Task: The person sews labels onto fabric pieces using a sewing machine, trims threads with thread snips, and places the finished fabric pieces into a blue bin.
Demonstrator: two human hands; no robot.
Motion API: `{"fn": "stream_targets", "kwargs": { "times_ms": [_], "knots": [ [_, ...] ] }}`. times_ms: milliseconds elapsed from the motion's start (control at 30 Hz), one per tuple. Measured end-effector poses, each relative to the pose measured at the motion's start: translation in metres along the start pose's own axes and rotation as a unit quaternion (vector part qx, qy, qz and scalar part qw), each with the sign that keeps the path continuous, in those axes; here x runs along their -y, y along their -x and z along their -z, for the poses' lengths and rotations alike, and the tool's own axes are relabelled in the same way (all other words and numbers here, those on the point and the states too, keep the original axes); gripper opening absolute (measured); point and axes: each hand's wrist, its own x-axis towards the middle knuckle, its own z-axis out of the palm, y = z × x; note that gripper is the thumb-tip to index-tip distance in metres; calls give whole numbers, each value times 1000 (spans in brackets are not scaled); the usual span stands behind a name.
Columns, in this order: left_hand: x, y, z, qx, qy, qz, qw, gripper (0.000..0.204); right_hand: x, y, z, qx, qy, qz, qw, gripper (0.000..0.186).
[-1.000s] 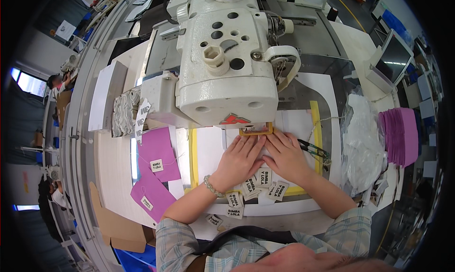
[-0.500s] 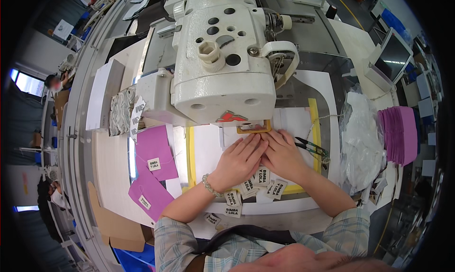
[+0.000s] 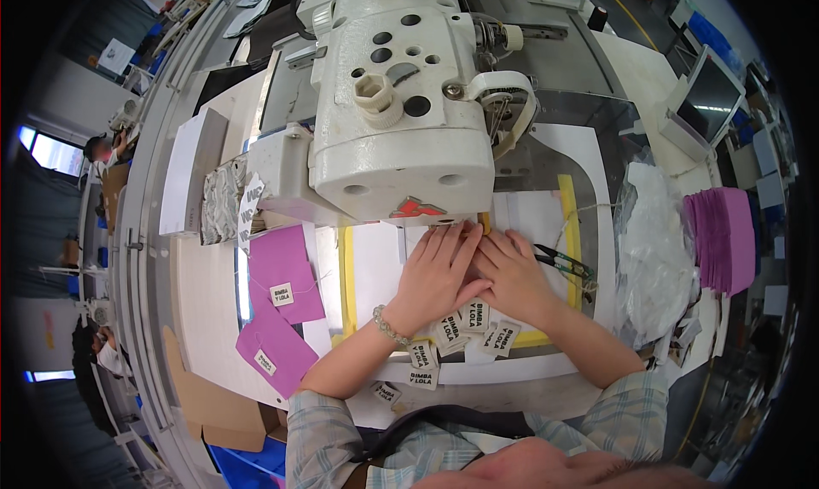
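The person's left hand (image 3: 433, 276) and right hand (image 3: 514, 276) lie side by side, fingers outstretched, over a white sheet (image 3: 377, 267) at the sewing machine (image 3: 401, 161), square labels (image 3: 477, 317) near the wrists, and whether either grip clamps anything cannot be told.

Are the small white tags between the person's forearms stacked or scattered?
Scattered: the tags lie at different angles, some overlapping, with one apart from the others.

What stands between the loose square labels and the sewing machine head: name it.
The left hand and right hand, side by side before the sewing machine head; the loose square labels lie lower in the picture.
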Motion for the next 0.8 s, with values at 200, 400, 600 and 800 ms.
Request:
{"fn": "stream_targets", "kwargs": {
  "times_ms": [200,400,600,800],
  "knots": [
    [-3,-12,-7,-22,-57,-9,998,78,-3,1,-3,-21,0,4,1000,55],
    [3,-16,-12,-11,-45,7,999,78,3,-3,-1,4,-7,-15,1000,52],
    [1,-18,-17,-20,-60,5,998,68,4,0,0,-10,-2,-11,1000,49],
    [5,-23,-23,-77,-86,-15,993,55,-2,1,-8,-35,14,-4,999,41]
  ]
}}
